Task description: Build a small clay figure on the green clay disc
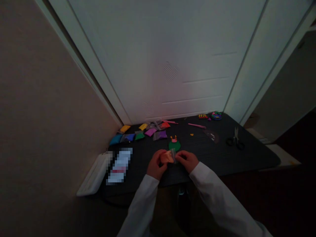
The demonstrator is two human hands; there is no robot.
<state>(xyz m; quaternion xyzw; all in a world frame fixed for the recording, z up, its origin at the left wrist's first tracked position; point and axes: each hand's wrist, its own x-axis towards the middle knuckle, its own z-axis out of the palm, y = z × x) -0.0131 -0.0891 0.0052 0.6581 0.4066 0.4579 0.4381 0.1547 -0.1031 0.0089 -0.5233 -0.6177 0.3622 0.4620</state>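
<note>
Between my hands is a small zip bag [169, 157] with an orange lump of what looks like modelling clay inside. My left hand [157, 164] is closed round the filled end. The fingers of my right hand [187, 159] pinch the clear zip edge on the other side. Just beyond the bag a green disc [174, 145] lies on the dark table [204, 154]. On the disc sits a small pink figure [174, 140] with orange upright parts.
Colourful clay bags, among them a purple bag [163, 134] and a green bag [139, 135], line the table's back left. Black-handled scissors [236, 140] lie at right. A pink tool [197, 125] and a decorated clay piece [216, 115] lie toward the back. A white power strip [95, 174] is at left.
</note>
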